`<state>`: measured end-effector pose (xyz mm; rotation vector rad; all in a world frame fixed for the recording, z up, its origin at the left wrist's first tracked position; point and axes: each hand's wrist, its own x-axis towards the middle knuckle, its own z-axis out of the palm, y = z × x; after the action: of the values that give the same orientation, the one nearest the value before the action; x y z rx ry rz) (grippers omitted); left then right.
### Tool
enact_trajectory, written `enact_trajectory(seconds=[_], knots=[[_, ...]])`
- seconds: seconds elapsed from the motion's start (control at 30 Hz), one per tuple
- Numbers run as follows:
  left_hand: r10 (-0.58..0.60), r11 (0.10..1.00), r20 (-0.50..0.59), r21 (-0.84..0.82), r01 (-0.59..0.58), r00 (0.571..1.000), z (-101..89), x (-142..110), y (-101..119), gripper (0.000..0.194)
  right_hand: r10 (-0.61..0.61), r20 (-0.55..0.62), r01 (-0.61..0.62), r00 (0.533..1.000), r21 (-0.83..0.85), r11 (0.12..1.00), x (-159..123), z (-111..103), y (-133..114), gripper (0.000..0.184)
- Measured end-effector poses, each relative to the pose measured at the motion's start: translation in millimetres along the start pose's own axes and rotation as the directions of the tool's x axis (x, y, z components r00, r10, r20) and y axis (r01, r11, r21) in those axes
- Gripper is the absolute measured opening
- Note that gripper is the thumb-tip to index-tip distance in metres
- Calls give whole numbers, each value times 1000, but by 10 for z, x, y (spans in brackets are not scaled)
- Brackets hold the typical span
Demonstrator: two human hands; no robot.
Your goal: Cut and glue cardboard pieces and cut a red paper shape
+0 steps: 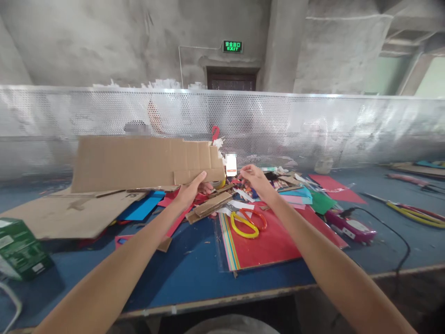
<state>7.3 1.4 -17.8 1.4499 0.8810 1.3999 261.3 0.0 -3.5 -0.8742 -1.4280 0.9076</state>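
My left hand [193, 190] grips the lower right edge of a long brown cardboard piece [128, 162], thumb on its front face. The piece stands nearly upright above the table, with a smaller strip across its lower right corner. Beside a phone [231, 163] with a lit white screen, my right hand [253, 178] has its fingers pinched together; whether anything small is between them cannot be made out. Beneath both hands lie cardboard strips [212, 204] and paper scraps. Scissors [245, 229] with yellow and red handles rest on a pack of red paper [271, 246] nearer me.
At left are a flat cardboard sheet [69, 218] and a green box [22, 250]. To the right lie a purple device [351, 227] with a black cable, a red sheet [335, 188] and long yellow-and-red-handled scissors [417, 213]. A perforated metal screen [278, 125] borders the blue table's back.
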Motion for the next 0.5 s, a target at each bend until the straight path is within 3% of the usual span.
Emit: enact_trajectory(seconds=[0.1, 0.23, 0.37, 0.5], knots=[[-12, 1000, -30, -6, 12, 999, -13, 9, 21, 55, -83, -85, 63, 993, -215, 975, 69, -213, 11, 15], [-11, 1000, -27, 14, 11, 1000, -29, 14, 7, 56, -174, -90, 112, 981, -470, 875, 163, -462, 94, 7], [-14, 999, 0, 38, 14, 1000, -79, 50, -62, 56, -210, -90, 99, 974, -662, 743, 236, -625, 173, 7], [-17, 999, 9, 36, 17, 1000, -116, 73, -113, 54, -171, -98, 17, 980, -822, 570, 206, -630, 215, 12]])
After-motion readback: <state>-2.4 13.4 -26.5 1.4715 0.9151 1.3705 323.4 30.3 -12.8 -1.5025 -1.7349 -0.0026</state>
